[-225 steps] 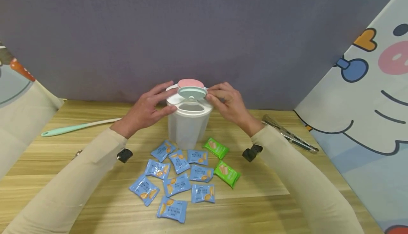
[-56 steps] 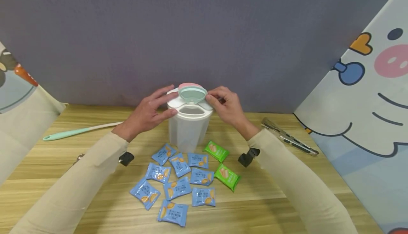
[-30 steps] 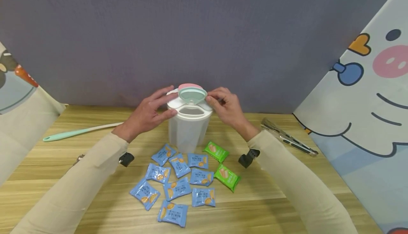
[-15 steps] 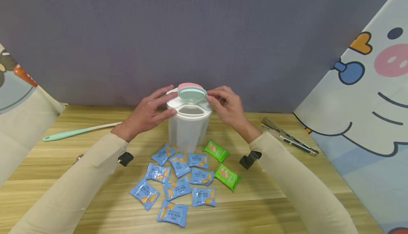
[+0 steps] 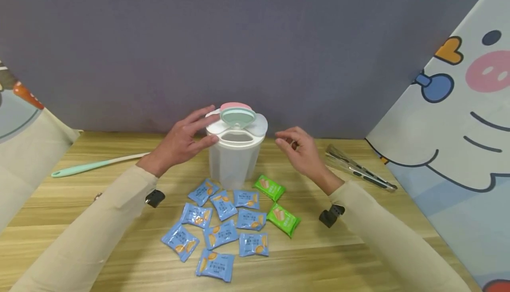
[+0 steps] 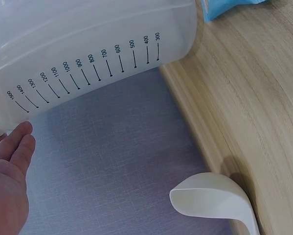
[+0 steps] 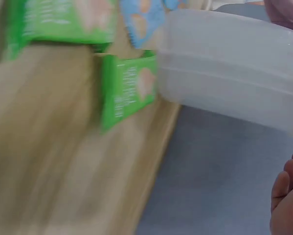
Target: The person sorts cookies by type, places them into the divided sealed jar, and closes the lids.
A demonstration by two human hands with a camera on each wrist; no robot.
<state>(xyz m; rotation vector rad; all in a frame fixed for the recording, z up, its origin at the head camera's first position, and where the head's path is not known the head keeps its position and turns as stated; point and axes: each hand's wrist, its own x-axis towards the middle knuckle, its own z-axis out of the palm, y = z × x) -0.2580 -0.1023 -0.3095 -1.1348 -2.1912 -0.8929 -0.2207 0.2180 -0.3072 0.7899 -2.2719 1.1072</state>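
A translucent white storage container (image 5: 233, 161) with a flap-top lid stands at the back of the table. Its mint-green flap (image 5: 238, 116) is raised in front of a pink flap (image 5: 236, 105), leaving an opening in the lid uncovered. My left hand (image 5: 180, 139) rests on the lid's left side, fingers spread and thumb at the front rim. The left wrist view shows the container's printed scale (image 6: 87, 73) and the left hand's fingertips by its top. To the right of the container, apart from it, my right hand (image 5: 300, 152) has loosely bent fingers and holds nothing.
Several blue snack packets (image 5: 221, 234) and two green ones (image 5: 283, 219) lie in front of the container. A ladle (image 5: 85, 168) with a mint handle lies at left; its white bowl (image 6: 207, 196) shows in the left wrist view. Tongs (image 5: 360, 168) lie at right.
The green flap now stands more upright than several seconds ago. In the last half second, my right hand has left the flap and moved right and towards me. My left hand stays on the lid.
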